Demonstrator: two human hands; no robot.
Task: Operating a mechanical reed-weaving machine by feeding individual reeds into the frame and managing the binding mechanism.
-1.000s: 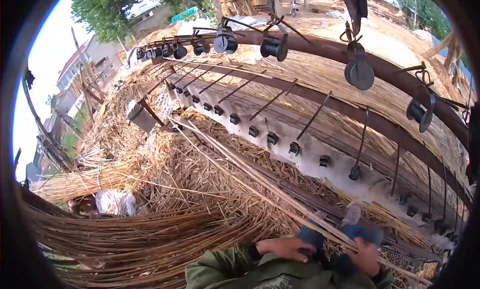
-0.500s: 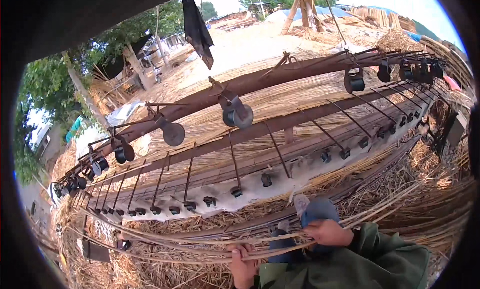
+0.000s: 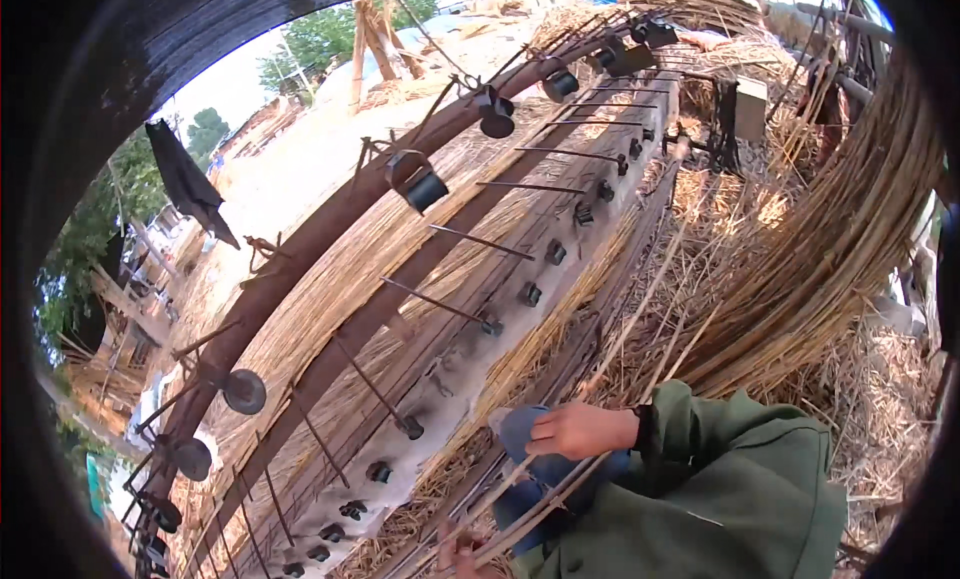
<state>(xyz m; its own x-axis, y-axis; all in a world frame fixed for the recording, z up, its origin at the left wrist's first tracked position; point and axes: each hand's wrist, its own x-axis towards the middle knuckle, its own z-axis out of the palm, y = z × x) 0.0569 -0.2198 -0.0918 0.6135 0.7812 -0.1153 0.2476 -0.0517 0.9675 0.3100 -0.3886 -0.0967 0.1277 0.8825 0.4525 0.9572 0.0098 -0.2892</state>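
Note:
Long tan reed stalks (image 3: pixel 545 506) run slantwise across my lap, passing through both hands. My right hand (image 3: pixel 585 431) is closed around them over my knees, its green sleeve coming in from the lower right. Lower and to the left, my left hand (image 3: pixel 460 557) is closed on the same stalks, partly cut off by the lower edge. Just beyond my knees stands a long weaving frame with a brown metal beam (image 3: pixel 330 199), thin rods and black spools (image 3: pixel 425 190). Small black guides (image 3: pixel 408 427) line its pale near ledge (image 3: pixel 440 394).
A thick pile of reeds (image 3: pixel 830 249) lies close on my right. Behind the beam stretches a woven reed mat (image 3: pixel 390 229). Loose straw (image 3: pixel 870 409) covers the ground. A dark cloth (image 3: pixel 190 184) hangs at the upper left, under a dark overhead edge (image 3: pixel 250 39).
My view has swung to the right, bringing the reed pile fully into sight and tilting the frame more steeply. Both hands stay on the stalks; the left now sits nearer the lower edge.

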